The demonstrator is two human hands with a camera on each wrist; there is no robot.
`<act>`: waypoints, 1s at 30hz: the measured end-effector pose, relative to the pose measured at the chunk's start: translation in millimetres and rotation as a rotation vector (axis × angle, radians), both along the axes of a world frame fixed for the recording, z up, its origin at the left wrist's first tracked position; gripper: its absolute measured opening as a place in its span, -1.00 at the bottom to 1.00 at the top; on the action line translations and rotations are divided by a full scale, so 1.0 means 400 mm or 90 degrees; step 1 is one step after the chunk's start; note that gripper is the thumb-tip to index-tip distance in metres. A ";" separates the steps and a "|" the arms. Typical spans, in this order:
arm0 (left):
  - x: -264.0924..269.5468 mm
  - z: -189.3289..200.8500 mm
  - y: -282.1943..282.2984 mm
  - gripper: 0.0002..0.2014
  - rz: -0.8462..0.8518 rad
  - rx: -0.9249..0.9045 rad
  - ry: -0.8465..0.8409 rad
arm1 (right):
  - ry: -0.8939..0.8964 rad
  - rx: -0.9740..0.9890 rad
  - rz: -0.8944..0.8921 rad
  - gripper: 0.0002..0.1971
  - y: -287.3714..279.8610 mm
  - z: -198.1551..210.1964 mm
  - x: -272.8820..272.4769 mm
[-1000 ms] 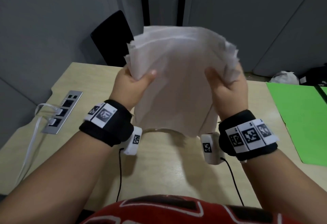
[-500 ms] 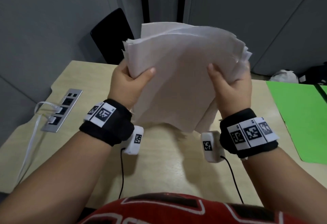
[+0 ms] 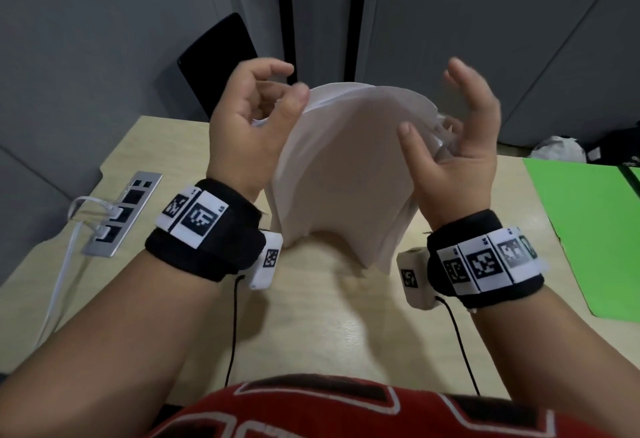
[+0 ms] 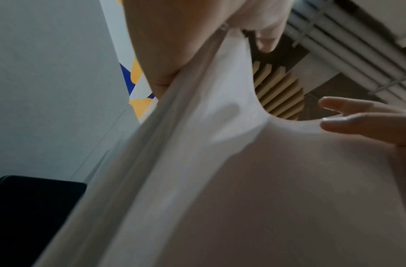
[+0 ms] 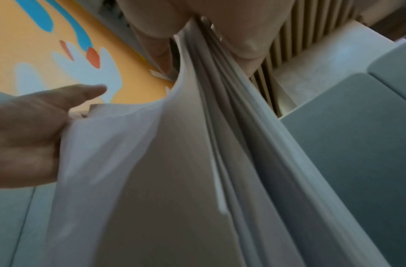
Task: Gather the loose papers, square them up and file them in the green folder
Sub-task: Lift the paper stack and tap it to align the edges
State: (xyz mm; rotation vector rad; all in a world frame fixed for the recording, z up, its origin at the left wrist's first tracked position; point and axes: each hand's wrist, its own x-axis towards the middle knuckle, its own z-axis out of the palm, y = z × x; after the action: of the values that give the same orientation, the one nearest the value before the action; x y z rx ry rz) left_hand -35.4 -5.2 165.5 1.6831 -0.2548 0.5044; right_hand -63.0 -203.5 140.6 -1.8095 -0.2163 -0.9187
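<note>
Head view — papers [image 3: 339, 167] aloft, well apart from green folder [image 3: 585, 230].

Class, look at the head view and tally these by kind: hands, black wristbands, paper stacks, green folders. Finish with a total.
hands: 2, left hand and right hand
black wristbands: 2
paper stack: 1
green folder: 1
total: 6

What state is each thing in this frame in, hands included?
papers: upright between both hands, bowed, edges fanned, not squared.
left hand: fingers curled, pinches the papers' top left edge.
right hand: fingers straight and spread, cradles the papers' right edge.
green folder: flat on the table, nothing on its visible part.
white cable: plugged into the socket panel.
</note>
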 end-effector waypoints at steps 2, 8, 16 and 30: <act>0.008 0.012 -0.008 -0.91 0.033 0.014 -0.016 | -0.019 -0.103 -0.034 -0.55 0.004 0.015 0.006; 0.029 0.000 -0.002 -0.82 0.102 0.068 0.002 | -0.014 -0.154 -0.110 -0.83 -0.005 0.019 0.024; 0.028 -0.028 0.024 -0.81 0.060 0.022 0.010 | 0.043 -0.056 -0.166 -0.92 -0.032 0.001 0.032; 0.018 -0.129 0.024 -0.86 0.017 0.015 0.200 | 0.265 0.160 0.006 -0.78 -0.017 -0.026 0.025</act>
State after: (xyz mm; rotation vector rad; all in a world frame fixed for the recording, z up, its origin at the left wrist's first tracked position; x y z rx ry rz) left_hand -28.3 4.3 114.0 1.7636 -0.0085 0.2511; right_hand -53.1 -210.2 130.3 -1.7167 0.1473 -0.5188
